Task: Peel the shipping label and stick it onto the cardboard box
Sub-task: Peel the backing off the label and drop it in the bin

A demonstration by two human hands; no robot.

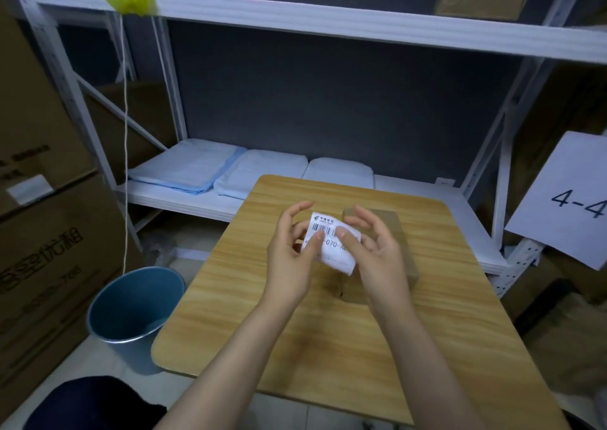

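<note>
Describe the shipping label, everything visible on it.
The shipping label is a small white paper slip with a black barcode, a logo near its top and partly covered digits "070". It is held in the air above the cardboard box, slightly curled, pinched by left hand and right hand thumbs.

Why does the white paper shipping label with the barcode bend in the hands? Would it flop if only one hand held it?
The white paper shipping label is probably thin and floppy: its lower edge curls between the left hand and right hand. It likely weighs almost nothing, since fingertips alone hold it. Held one-handed, it would probably droop.
</note>
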